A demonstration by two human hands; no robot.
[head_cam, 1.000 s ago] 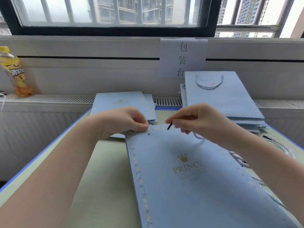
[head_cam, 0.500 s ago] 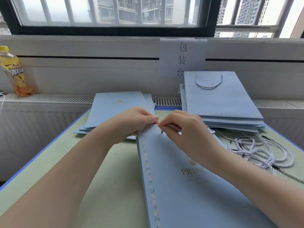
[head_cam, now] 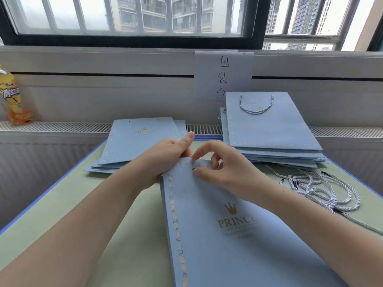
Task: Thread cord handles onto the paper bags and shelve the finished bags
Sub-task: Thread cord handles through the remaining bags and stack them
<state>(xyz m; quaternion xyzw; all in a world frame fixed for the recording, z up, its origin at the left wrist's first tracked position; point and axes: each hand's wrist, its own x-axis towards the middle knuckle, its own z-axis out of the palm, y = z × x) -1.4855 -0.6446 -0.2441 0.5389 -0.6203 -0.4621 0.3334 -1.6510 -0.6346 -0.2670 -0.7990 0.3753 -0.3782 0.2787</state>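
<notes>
Blue paper bag (head_cam: 217, 235) lies flat on the desk (head_cam: 72, 214), its long side running away from the person. At its far edge, the left hand (head_cam: 165, 160) grips the corner. The right hand (head_cam: 223, 168) works just beside it, thumb pressing by a dark hole; whether its fingers pinch a cord, I cannot tell. Loose cords (head_cam: 323, 189) lie right of the bag. Behind them sits the stack of finished bags (head_cam: 269, 137).

1. Bare pale green tabletop (head_cam: 68, 214) lies open left of the flat light blue paper bag (head_cam: 228, 235);
2. Loose tangled white twisted cords (head_cam: 323, 191) crowd the right side;
3. Two stacks of blue bags (head_cam: 132, 146) (head_cam: 269, 131) block the far edge.
</notes>
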